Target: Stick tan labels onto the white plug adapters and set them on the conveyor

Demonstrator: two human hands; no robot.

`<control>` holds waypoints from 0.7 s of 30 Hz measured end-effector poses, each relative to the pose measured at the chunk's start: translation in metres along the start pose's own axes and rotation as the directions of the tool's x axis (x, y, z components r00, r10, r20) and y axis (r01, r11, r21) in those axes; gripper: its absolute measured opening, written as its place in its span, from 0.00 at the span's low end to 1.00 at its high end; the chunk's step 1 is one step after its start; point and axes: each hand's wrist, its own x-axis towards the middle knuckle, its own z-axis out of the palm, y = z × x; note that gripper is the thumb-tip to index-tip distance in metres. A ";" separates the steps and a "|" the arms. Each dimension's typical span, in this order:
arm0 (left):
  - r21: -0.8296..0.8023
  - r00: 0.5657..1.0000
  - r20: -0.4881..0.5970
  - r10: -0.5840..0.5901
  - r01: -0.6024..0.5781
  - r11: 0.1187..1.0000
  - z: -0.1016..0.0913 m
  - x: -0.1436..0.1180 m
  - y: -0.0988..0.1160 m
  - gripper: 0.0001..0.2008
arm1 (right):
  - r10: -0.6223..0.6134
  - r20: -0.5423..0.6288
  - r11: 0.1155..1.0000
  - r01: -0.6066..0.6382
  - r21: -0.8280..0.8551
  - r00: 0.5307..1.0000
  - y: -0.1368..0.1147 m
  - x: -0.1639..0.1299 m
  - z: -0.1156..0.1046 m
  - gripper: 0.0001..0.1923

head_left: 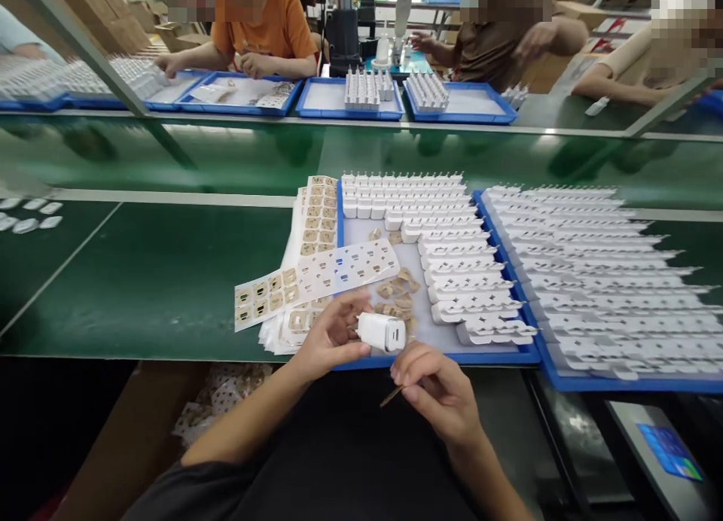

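Observation:
My left hand (334,336) is closed on a white plug-in charger (382,332), its prongs toward my palm and its port end turned to the right. Just right of it, my right hand (437,385) pinches a thin brownish piece (392,396), seen edge-on; I cannot make out exactly what it is. Behind the charger, curled tan peeled bits (400,304) lie in a blue-rimmed tray (434,360). A partly used sticker sheet (316,280) lies across the tray's left rim, over a stack of similar sheets (319,214).
Rows of white chargers (460,254) stand in the tray, and more fill a second tray (626,385) at the right. Across the green bench (169,280), several people work behind other blue trays (350,114). A box of scrap sheets (218,397) sits below at left.

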 end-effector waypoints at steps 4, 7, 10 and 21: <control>0.122 0.997 -0.079 0.000 0.009 0.992 -0.008 -0.019 -0.005 0.21 | 0.016 0.061 0.998 -0.020 0.063 0.998 0.005 0.020 0.020 0.02; 0.317 0.987 -0.156 0.048 0.004 0.948 -0.011 -0.029 0.002 0.20 | 0.038 0.084 0.998 -0.043 0.054 0.996 0.010 0.028 0.028 0.03; 0.508 0.985 -0.134 0.104 -0.022 0.861 -0.016 -0.033 0.011 0.22 | 0.071 0.105 0.997 -0.075 0.036 0.992 0.011 0.032 0.032 0.03; 0.631 0.943 -0.092 0.319 -0.193 0.751 -0.017 -0.030 0.015 0.24 | 0.120 0.091 0.992 -0.122 0.015 0.989 0.002 0.042 0.029 0.06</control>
